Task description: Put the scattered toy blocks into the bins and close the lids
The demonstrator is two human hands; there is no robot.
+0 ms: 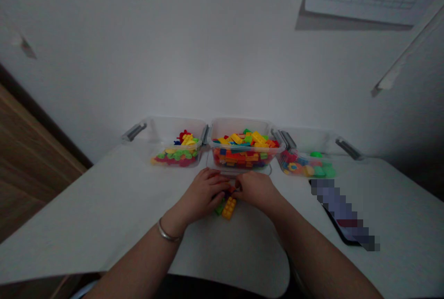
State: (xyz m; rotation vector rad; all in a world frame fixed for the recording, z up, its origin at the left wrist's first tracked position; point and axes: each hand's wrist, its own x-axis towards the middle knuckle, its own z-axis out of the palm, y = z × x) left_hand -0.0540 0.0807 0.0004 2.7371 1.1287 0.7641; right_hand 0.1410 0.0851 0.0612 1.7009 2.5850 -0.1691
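My left hand (203, 195) and my right hand (255, 190) meet low on the white table (104, 225), with their fingers closed around a small stack of plastic toy bricks. A yellow brick (229, 208) and a green brick (219, 208) stick out below my fingers, and the rest of the stack is hidden. A metal bangle (169, 233) circles my left wrist. Directly ahead of my hands stands a clear plastic bin (243, 125) full of mixed bricks.
Another clear bin (176, 127) of colourful pieces stands to the left, and a third (305, 139) to the right. A dark phone (343, 218), partly pixelated, lies on the table at right. A white wall rises behind the bins, and wood shows beyond the left table edge.
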